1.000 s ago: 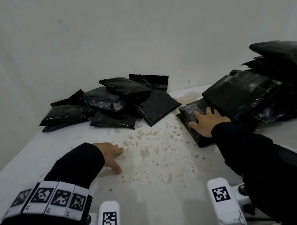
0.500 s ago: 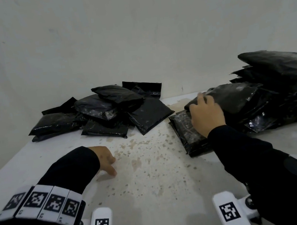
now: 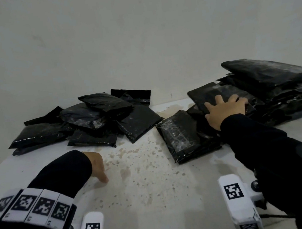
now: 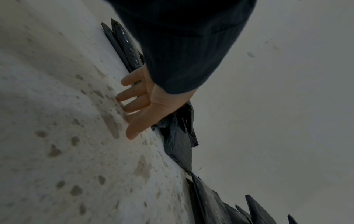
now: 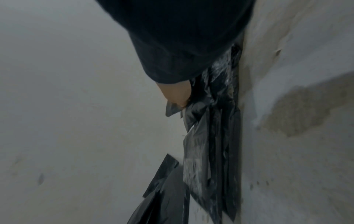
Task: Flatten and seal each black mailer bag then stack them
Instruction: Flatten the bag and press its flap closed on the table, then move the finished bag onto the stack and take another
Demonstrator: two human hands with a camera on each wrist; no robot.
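Currently right hand (image 3: pixel 226 111) lies spread, fingers splayed flat on a flat black plastic mailer bag (image 3: pixel 218 93) that tops the right-side stack of black mailers (image 3: pixel 276 87) at the far right of the stained white tabletop (image 3: pixel 145 181). Right wrist view is blurred; thumb position underneath unclear. Left hand (image 4: pixel 139 104) is relaxed, fingers straight, fingertips (image 4: pixel 122 97) touching bare table, holding nothing. Loose pile of puffy black mailers (image 3: pixel 90 121) sits far left, well apart from the stack.
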